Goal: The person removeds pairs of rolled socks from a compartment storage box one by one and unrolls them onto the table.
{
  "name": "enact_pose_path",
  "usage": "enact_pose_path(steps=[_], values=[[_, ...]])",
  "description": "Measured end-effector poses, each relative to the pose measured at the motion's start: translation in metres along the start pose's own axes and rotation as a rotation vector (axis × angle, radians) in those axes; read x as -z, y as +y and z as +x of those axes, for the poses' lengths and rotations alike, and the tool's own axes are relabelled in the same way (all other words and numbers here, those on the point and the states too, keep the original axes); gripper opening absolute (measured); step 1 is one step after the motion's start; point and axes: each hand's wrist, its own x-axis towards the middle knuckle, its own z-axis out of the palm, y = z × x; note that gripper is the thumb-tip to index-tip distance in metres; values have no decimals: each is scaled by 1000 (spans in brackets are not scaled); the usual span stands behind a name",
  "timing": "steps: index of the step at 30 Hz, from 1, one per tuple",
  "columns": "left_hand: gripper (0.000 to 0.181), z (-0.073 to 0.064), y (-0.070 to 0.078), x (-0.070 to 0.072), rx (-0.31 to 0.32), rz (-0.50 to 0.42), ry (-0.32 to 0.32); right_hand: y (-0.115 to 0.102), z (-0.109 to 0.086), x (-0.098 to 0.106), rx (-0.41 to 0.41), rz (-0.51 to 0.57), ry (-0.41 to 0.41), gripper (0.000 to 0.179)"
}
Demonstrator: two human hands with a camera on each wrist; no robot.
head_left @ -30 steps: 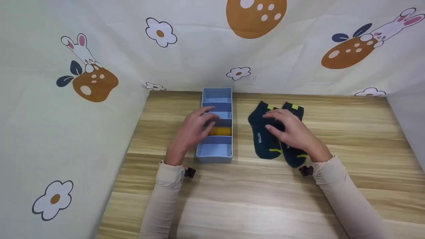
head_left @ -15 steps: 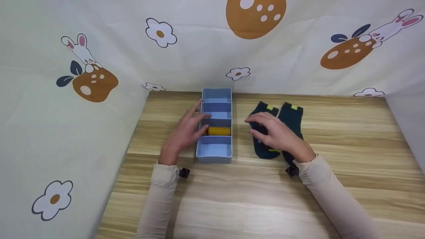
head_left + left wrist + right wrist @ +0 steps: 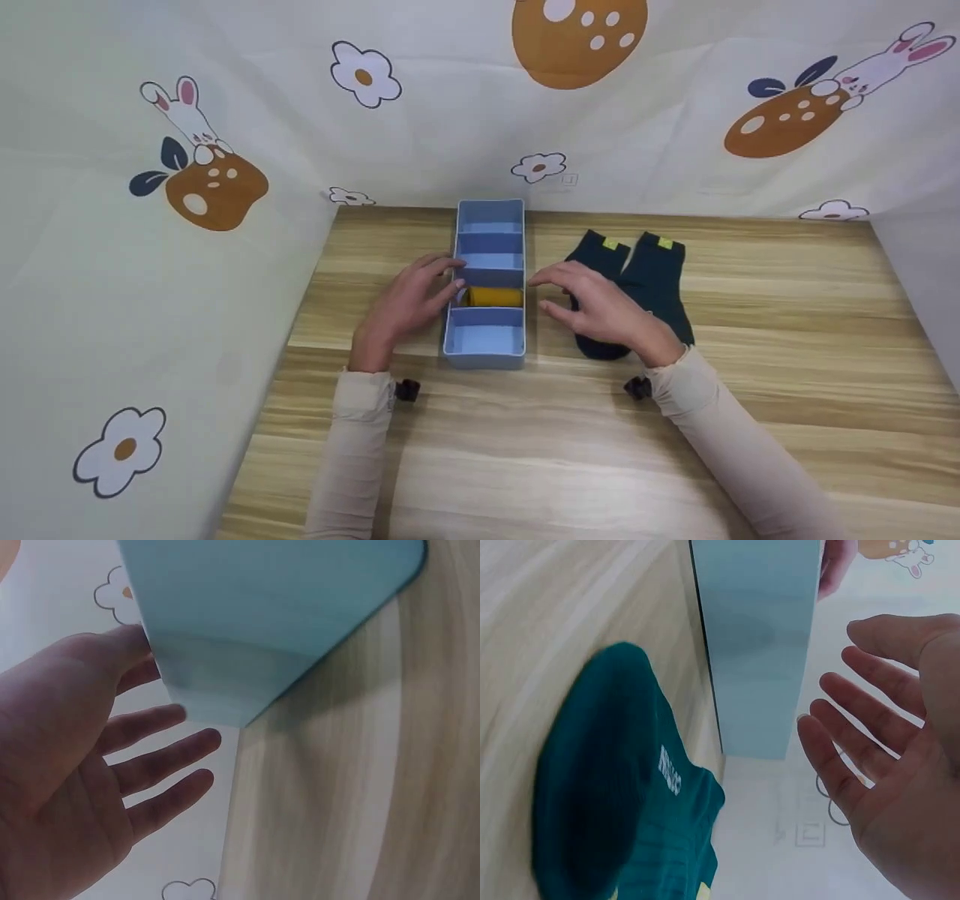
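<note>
A long blue box [image 3: 484, 361] divided into several compartments stands on the table. A rolled yellow cloth-like bundle [image 3: 495, 297] lies in its second compartment from the front. My left hand [image 3: 405, 300] is at the box's left rim, thumb and forefinger at the edge, other fingers spread in the left wrist view. My right hand [image 3: 596, 304] hovers beside the box's right wall, fingers loosely bent and holding nothing. Below it lie two dark green socks, a left one [image 3: 598, 251] and a right one [image 3: 661, 274], flat with yellow tabs at the cuffs. The hand partly hides them.
The wood-grain table [image 3: 480, 457] meets a pale printed cloth backdrop [image 3: 442, 135] behind the box and at both sides. Small dark camera mounts, a left one [image 3: 407, 390] and a right one [image 3: 637, 388], jut inward from the sleeves.
The right hand has moved left from over the socks toward the box. My left hand has drawn back left from above the compartments to the rim. The box and socks stay in place.
</note>
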Motion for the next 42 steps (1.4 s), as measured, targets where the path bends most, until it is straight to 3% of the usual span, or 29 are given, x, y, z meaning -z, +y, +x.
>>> enact_pose_path(steps=[5, 11, 18, 27, 33, 42], values=[[47, -2, -5, -2, 2, -14, -2, -3, 11, -9, -9, -21, -18, 32], [51, -3, -6, 0, 52, -26, -20, -7, 21, -17, 52, -66, 50, 25], [56, -7, -12, 1, 69, -38, -29, -12, 29, -21, 89, -107, -12, 24], [58, -7, -14, 1, 79, -75, -69, -15, 36, -28, 96, -134, 18, 24], [56, -7, -13, 1, 105, -82, -88, -20, 45, -27, 49, -121, -70, 25], [57, -5, -10, 0, 127, -104, -127, -32, 67, -17, -101, -163, -254, 30]])
